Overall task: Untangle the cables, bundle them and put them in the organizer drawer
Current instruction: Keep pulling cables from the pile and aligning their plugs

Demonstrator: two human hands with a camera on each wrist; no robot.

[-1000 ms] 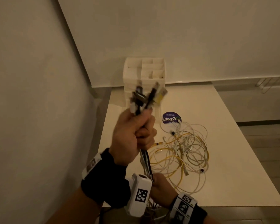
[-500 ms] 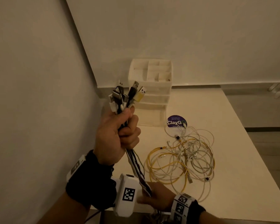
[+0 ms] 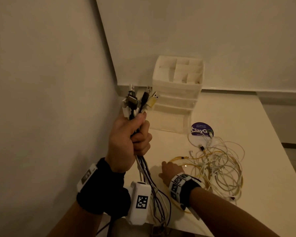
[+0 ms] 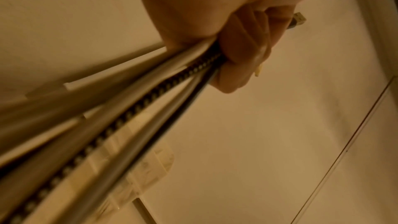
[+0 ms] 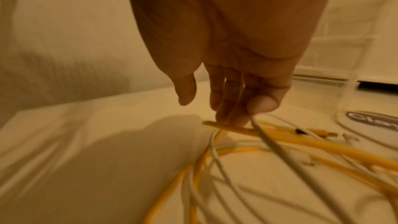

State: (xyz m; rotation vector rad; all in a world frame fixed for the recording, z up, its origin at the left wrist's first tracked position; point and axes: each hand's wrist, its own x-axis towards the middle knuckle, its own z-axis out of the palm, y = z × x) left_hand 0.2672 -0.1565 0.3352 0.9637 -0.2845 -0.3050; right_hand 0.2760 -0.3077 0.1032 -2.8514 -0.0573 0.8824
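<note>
Several cable ends (image 3: 140,101) stand clenched in the raised left hand (image 3: 128,142), while the right hand (image 3: 171,170), fingers (image 5: 230,108) straight, touches a yellow cable (image 5: 269,134) near the table's (image 3: 246,117) front edge.

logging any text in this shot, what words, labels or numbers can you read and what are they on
"ClayG", the last letter hidden under a cable: large white print on the round purple sticker on the table.
Small lines above and below it on the sticker: too small to read.
Square black-and-white code markers on the wrist bands: patterns, no words.
</note>
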